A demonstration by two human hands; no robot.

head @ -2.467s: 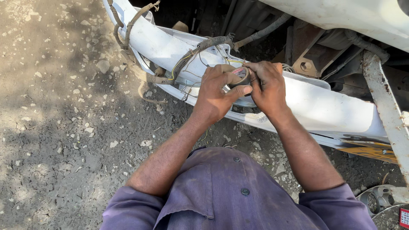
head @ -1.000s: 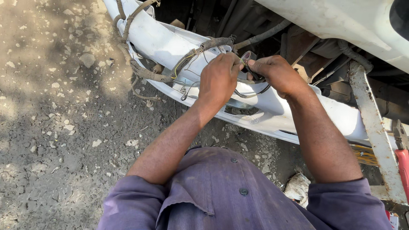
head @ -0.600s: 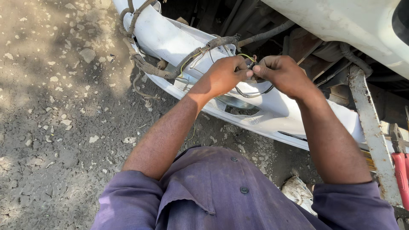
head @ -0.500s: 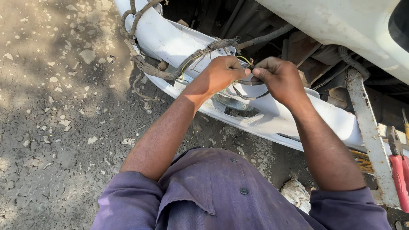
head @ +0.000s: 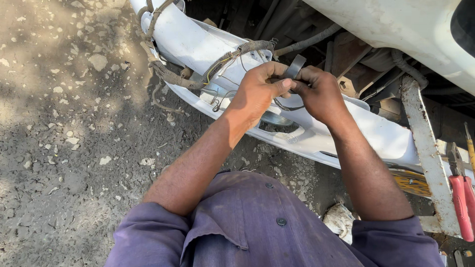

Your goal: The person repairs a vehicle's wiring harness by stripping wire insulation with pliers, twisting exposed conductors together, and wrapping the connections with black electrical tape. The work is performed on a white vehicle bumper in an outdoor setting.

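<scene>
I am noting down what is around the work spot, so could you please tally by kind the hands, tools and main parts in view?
Hands: 2, left hand and right hand, both on a grey tape strip
Grey tape strips: 1
Wrapped wire harnesses: 1, wire harness
White bumper panels: 1, bumper panel
Red-handled pliers: 1, pliers
Total: 6

Purple button-up shirt (head: 257,232), collar open, dark buttons; sleeves rolled above elbows at 7 and 5 o'clock; forearms bare.
</scene>
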